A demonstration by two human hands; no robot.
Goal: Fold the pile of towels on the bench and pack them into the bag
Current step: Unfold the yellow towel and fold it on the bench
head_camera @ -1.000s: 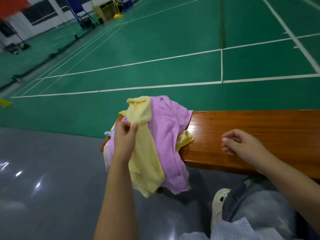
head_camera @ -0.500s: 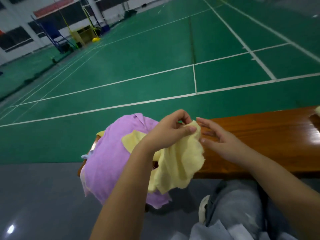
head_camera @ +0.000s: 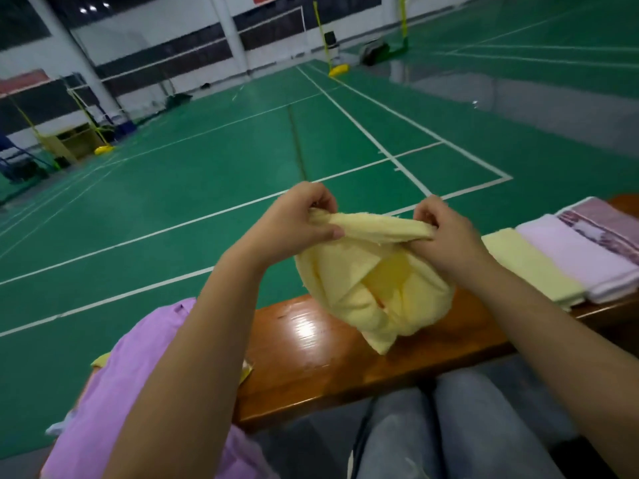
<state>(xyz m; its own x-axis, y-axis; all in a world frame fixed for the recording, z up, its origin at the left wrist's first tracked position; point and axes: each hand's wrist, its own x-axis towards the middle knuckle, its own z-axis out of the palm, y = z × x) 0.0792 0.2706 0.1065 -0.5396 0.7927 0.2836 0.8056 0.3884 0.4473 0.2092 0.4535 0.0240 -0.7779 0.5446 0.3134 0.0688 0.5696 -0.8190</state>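
A crumpled yellow towel (head_camera: 373,295) hangs above the wooden bench (head_camera: 311,361). My left hand (head_camera: 297,223) grips its top edge on the left and my right hand (head_camera: 446,233) grips the same edge on the right, with the edge stretched between them. The towel's lowest tip touches the bench top. A loose purple towel (head_camera: 114,392) lies in a heap on the bench's left end, partly hidden by my left forearm, with a bit of yellow cloth (head_camera: 100,359) showing under it. No bag is in view.
Folded towels lie side by side on the bench at the right: a yellow one (head_camera: 529,267), a pale pink one (head_camera: 581,261) and a patterned pink one (head_camera: 608,224). My knees in grey jeans (head_camera: 466,426) are in front of the bench. Green court floor (head_camera: 207,174) stretches beyond.
The yellow towel has left the heap and moved right over the bench. My right hand has taken hold of its edge. The view has swung right, bringing the folded towels into sight.
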